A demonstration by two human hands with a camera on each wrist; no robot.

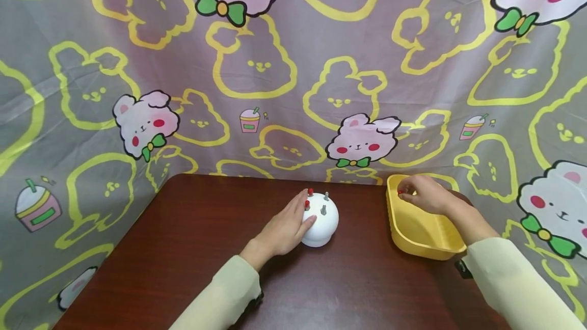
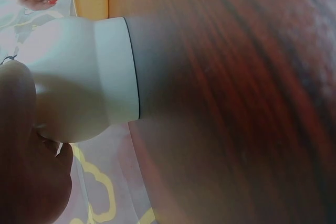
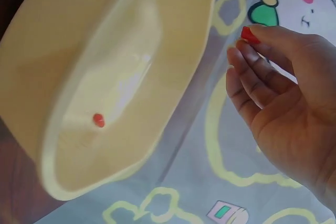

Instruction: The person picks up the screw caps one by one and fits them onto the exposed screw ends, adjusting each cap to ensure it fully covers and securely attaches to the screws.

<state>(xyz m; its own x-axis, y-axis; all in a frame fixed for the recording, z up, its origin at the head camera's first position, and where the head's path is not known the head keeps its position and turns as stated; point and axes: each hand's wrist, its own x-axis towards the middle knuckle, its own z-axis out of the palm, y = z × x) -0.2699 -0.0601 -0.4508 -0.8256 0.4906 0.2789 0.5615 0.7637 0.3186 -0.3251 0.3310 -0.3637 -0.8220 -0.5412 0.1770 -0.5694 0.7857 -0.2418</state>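
Upward point the pegs [image 1: 323,210]; straight-fingered left hand [image 1: 284,227] touches their dome [image 1: 322,231]; right hand [image 1: 427,195] pinches a red piece [image 3: 250,35].

I have a dark red-brown bench [image 1: 183,258] before me, its grain showing, its far left corner rounded. Beyond it I see a greyish cloth [image 1: 284,108] spread across the far side and out to left and right, slightly creased. Yellow animal outlines [image 1: 293,78] cover it, with white rabbit heads [image 1: 362,139] in green bows and pink drink cups [image 1: 38,208] with green straws printed among them.
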